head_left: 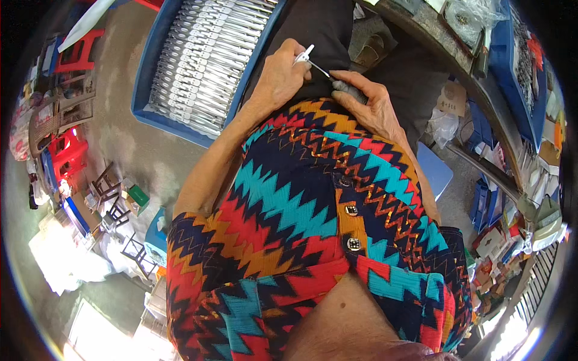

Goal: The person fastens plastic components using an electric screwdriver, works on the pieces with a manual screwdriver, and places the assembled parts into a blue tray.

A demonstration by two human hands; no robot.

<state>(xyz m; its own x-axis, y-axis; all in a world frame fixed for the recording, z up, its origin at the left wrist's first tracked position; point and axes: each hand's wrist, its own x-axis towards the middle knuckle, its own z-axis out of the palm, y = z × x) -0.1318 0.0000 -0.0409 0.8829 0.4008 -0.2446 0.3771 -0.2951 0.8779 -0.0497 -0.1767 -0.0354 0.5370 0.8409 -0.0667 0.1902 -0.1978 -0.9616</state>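
My left hand [280, 73] is closed around a small white piece [303, 56], which has a thin tab sticking up past the fingers. From it a slim silver rod [319, 68] slants down to the fingertips of my right hand [374, 99]. The right fingers are bent together over a dark grey item [350, 90], partly hidden; whether it is a cloth or a finger cover is unclear. Both hands are above my dark-trousered lap. Beside my left forearm, a blue tray [139, 99] holds many slim silver pieces with white parts [201, 63], laid in close rows.
A dark curved-looking bench edge [481, 90] runs along the right, with a blue bin [512, 66] of metal parts on it. Clear plastic bags [442, 126] hang near it. Red stools [67, 153] and piled goods stand on the concrete floor [114, 114] at left.
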